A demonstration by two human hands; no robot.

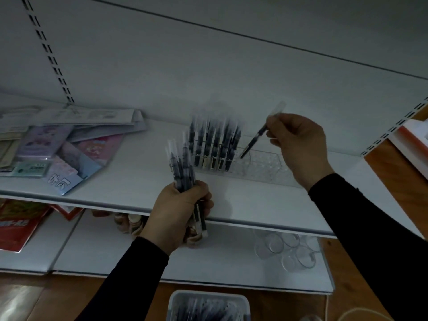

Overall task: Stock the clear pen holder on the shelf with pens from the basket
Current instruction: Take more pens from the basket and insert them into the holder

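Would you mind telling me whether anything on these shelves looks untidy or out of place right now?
Yes: the flat stationery packs at the left of the shelf lie in a loose heap, overlapping at different angles, not in rows. The pens in the clear pen holder stand upright and orderly at its left end; nothing looks spilled or damaged.

The clear pen holder (261, 164) lies long and low on the white shelf (129, 177), right of centre. Its left part is packed with upright dark pens (214, 144); its right part shows bare dimpled plastic. One pen (259, 133) tilts above it, tip down. A bundle of pens (183, 170) stands upright nearer. The basket (208, 305) sits lowest, holding more.
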